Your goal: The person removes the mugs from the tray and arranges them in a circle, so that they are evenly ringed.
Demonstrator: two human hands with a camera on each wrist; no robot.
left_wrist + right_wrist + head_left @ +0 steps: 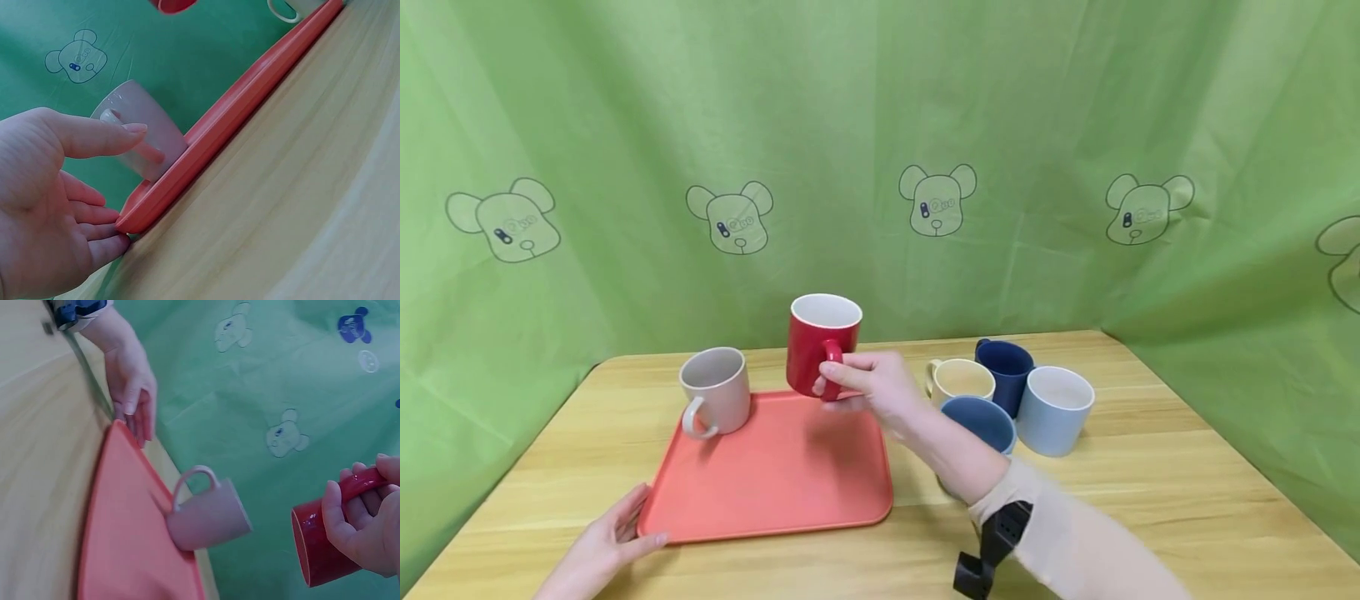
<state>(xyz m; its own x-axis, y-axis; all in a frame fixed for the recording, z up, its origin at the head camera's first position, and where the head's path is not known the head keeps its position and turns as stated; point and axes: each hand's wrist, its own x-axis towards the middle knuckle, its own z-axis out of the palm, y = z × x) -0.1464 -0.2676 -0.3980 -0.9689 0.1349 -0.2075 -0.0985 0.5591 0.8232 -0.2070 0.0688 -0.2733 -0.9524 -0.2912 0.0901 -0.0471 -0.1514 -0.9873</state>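
Observation:
A red mug (808, 354) with a white inside is held upright above the back right part of the red tray (767, 475); my right hand (872, 387) grips it by the handle. In the right wrist view the fingers wrap the handle of the red mug (315, 544). My left hand (602, 542) touches the tray's front left corner, its fingers fairly straight, the thumb near the front edge. On the tray's back left corner stands a grey mug (718, 400), its handle toward the front left.
Right of the tray several mugs stand close together: a yellow mug (962, 379), a dark blue mug (1006, 367), a light blue mug (1056, 412) and a mid-blue mug (977, 421), partly behind my right forearm. A green curtain (835, 125) hangs behind the wooden table (1187, 483).

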